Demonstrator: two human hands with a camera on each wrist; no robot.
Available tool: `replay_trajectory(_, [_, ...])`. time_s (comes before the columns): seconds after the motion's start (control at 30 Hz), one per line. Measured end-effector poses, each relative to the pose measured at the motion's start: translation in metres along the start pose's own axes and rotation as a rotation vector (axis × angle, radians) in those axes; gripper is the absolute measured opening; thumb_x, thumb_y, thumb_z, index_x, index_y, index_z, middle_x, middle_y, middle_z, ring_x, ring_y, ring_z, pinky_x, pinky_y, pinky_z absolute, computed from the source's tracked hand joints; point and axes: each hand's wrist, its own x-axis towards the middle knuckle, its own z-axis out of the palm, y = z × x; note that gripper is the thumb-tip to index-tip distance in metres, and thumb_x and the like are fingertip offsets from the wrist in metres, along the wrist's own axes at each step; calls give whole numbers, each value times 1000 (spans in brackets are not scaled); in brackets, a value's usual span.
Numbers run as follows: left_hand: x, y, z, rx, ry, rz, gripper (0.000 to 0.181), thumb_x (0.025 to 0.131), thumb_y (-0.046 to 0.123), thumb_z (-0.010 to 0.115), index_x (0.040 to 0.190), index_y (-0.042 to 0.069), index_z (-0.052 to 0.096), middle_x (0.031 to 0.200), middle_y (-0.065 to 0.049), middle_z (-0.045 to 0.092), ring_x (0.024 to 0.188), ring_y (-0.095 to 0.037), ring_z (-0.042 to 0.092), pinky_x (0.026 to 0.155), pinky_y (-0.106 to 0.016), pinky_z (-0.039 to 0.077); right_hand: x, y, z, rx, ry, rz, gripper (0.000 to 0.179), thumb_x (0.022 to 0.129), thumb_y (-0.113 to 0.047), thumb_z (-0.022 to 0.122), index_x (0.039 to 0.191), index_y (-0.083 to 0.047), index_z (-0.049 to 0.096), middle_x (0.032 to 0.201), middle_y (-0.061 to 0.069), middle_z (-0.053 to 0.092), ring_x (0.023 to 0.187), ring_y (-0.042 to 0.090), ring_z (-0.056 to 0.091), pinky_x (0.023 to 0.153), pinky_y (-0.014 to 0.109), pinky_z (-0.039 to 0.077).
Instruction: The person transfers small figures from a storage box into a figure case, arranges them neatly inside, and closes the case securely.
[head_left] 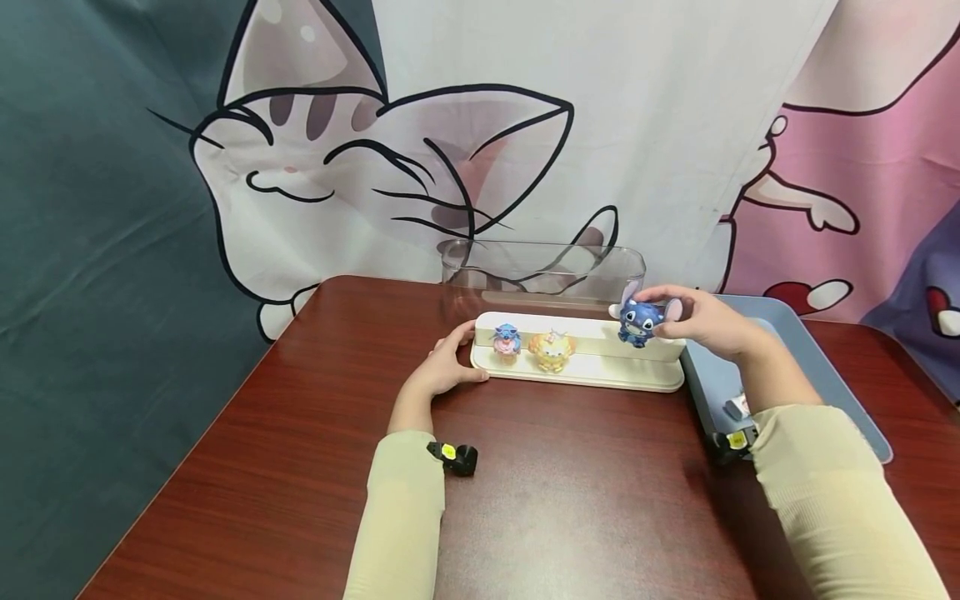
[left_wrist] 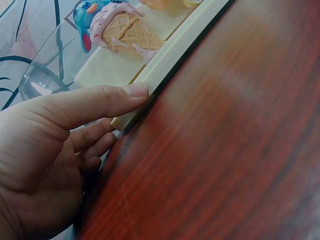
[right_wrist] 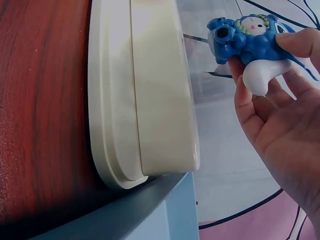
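Note:
My right hand (head_left: pixel 708 323) pinches a blue big-eared figurine (head_left: pixel 637 323) above the right part of a cream two-step display stand (head_left: pixel 600 371). In the right wrist view that figurine (right_wrist: pixel 255 45) shows a small pale face on its side and a white part below. At the stand's left end my left hand (head_left: pixel 442 367) grips it, thumb along the front edge and fingers round the end. On the stand's left half are a blue figurine with a pink ice-cream cone (left_wrist: pixel 132 32) and, beside it, a yellow figurine (head_left: pixel 552 352).
Behind the stand is a clear plastic cover (head_left: pixel 540 258). A blue-grey tray (head_left: pixel 840 400) lies close to the stand's right end, with a small whitish piece (head_left: pixel 738 407) in it. A printed cat curtain (head_left: pixel 480 67) hangs behind the brown table (head_left: pixel 300 467).

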Motion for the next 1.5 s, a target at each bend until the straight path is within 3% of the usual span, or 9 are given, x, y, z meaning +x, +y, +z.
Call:
replay_trajectory(0.33, [-1, 2, 0, -1, -3, 0, 92, 71, 21, 81, 146, 24, 27, 139, -2, 42, 128, -24, 28, 105, -50, 20, 2, 4, 4, -51, -57, -15, 40, 79, 4, 61, 117, -10, 58, 104, 8, 56, 89, 13, 54, 75, 23, 46])
replay_trajectory(0.77, [-1, 1, 0, -2, -7, -1, 93, 72, 20, 81, 146, 23, 26, 140, -2, 41, 128, -23, 28, 105, -50, 19, 6, 9, 11, 12, -173, 3, 39, 80, 6, 61, 117, -5, 56, 108, 15, 51, 90, 18, 53, 74, 28, 48])
replay_trajectory(1.17, [-1, 0, 0, -9, -7, 4, 92, 71, 19, 81, 146, 23, 27, 139, -3, 41, 128, -24, 28, 105, -50, 19, 12, 4, 23, -242, -179, 79, 43, 75, -1, 68, 116, -6, 59, 111, 12, 57, 98, 23, 49, 78, 28, 42])
replay_trajectory(1.5, [1, 0, -1, -18, -4, 0, 93, 71, 20, 81, 146, 24, 27, 138, -4, 42, 127, -24, 29, 104, -51, 21, 18, 3, 31, -321, -183, 64, 44, 71, 2, 70, 114, -7, 62, 106, 12, 60, 93, 23, 52, 80, 31, 42])
